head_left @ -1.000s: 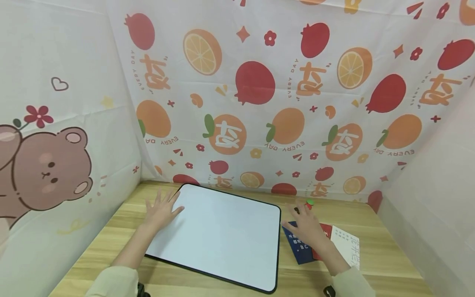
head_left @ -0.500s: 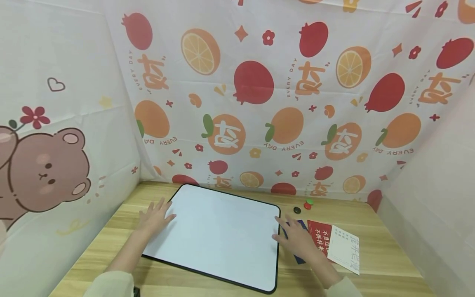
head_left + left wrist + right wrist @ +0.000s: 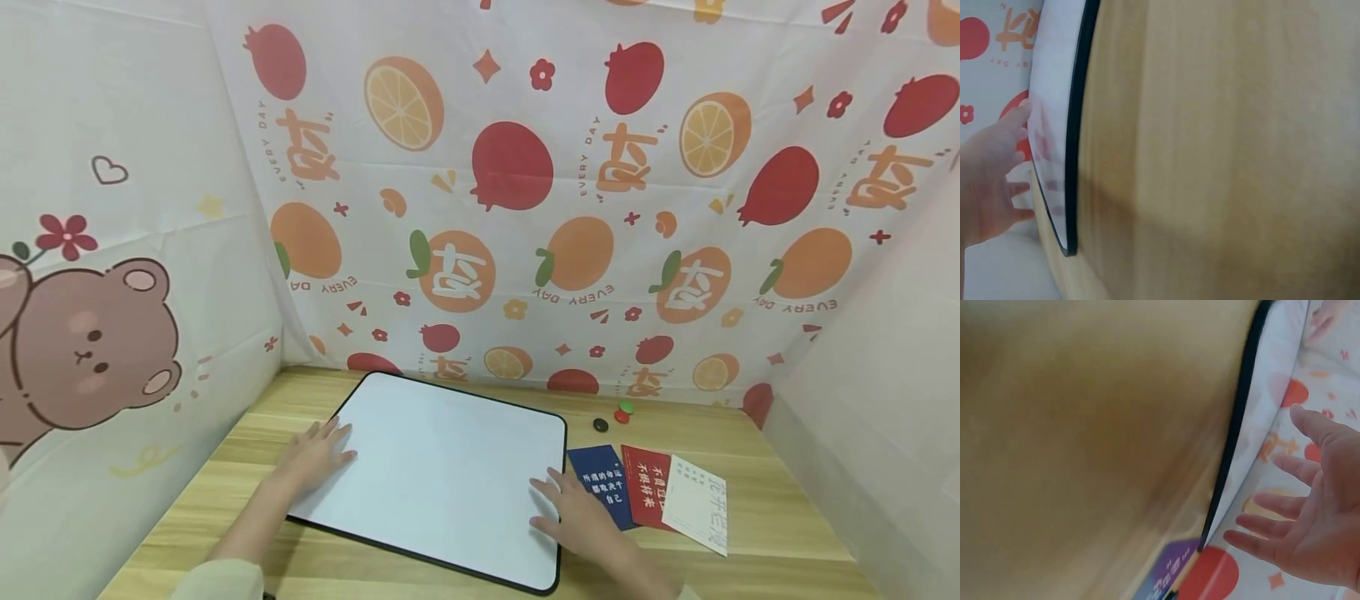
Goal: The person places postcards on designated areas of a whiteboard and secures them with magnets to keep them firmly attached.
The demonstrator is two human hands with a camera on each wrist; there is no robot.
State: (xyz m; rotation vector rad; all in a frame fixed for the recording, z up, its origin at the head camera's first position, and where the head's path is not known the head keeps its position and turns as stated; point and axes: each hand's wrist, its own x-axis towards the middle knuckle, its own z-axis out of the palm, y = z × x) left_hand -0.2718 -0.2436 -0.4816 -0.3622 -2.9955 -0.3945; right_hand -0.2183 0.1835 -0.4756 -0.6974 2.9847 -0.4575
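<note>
Hovering over a whiteboard (image 3: 442,483), our left hand (image 3: 309,458) and right hand (image 3: 573,510) frame its opposite edges, fingers extended and holding nothing. Lining up with the board seems the step; taking hold, we judge, calls for fingers curling around the black rim (image 3: 1073,150). The board lies flat on the table (image 3: 780,508), below and between our hands.

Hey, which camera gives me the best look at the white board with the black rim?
The head view: it shows nearly the whole white board, with the left hand and right hand covering parts of its side edges. Both wrist views catch only a slanted strip of its surface and black rim.
</note>
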